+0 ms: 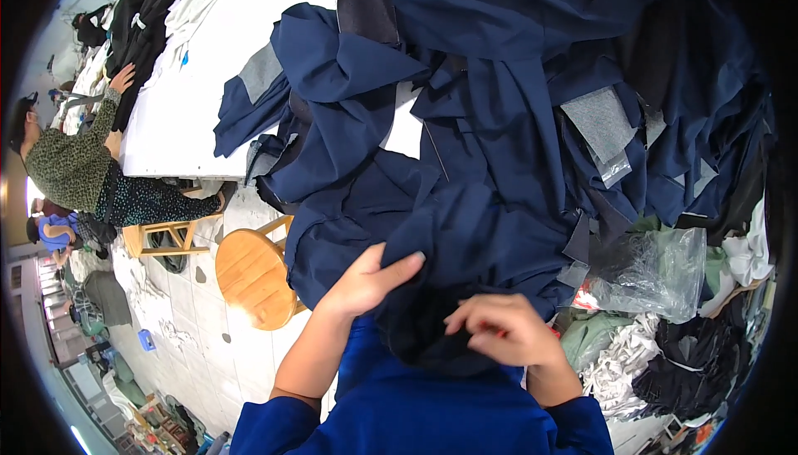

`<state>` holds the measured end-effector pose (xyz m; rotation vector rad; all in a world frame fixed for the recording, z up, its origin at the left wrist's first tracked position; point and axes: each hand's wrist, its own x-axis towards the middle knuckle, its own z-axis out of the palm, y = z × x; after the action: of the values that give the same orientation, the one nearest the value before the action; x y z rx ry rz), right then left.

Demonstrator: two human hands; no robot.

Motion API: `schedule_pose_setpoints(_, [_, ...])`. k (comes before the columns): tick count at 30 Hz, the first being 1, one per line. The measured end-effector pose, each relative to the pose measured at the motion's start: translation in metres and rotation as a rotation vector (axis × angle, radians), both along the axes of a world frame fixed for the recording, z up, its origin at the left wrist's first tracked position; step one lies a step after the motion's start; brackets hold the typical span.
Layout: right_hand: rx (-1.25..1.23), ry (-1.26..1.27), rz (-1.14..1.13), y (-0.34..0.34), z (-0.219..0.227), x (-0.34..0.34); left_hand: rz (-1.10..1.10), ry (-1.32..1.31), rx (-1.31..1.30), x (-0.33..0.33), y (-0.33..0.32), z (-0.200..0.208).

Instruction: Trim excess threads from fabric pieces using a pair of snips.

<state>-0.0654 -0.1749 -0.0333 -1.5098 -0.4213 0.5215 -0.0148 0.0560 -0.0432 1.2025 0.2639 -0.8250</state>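
A navy garment (pixel 490 231) of thin cloth hangs over the table's near edge toward my lap. My left hand (pixel 370 282) is closed on a fold of it, thumb lying on top and the other fingers hidden under the cloth. Below that fold, the cloth bunches into a darker, shadowed pocket (pixel 428 326). At its right side my right hand (pixel 509 328) hovers with loosely bent fingers, thumb and forefinger apart. I cannot tell whether its fingertips touch the cloth. Grey lining patches (pixel 600 122) show on several of the navy pieces.
More navy cloth (pixel 515 6) is heaped across the white table (pixel 224 31). To the left stand a round wooden stool (pixel 256 279) and another person (pixel 75 164) reaching over the table. A clear plastic bag (pixel 652 276) and white scraps (pixel 623 372) lie at the right.
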Motion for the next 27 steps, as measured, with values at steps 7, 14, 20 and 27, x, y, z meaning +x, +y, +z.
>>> schedule_pose_setpoints(7, [-0.281, -0.300, -0.494, -0.003, 0.024, 0.023, -0.393, -0.384, 0.009, 0.005, -0.008, 0.006])
schedule_pose_setpoints(14, [-0.338, -0.366, -0.391, -0.004, 0.014, 0.025, -0.618, -0.769, 0.007, 0.014, -0.005, 0.007])
schedule_pose_setpoints(20, [-0.297, -0.223, -0.428, -0.006, 0.016, 0.026, -0.269, -1.065, 0.350, 0.007, -0.028, 0.017])
schedule_pose_setpoints(27, [0.006, 0.093, -0.792, -0.009, 0.005, 0.020, -0.212, -0.494, 0.027, -0.001, -0.036, 0.009])
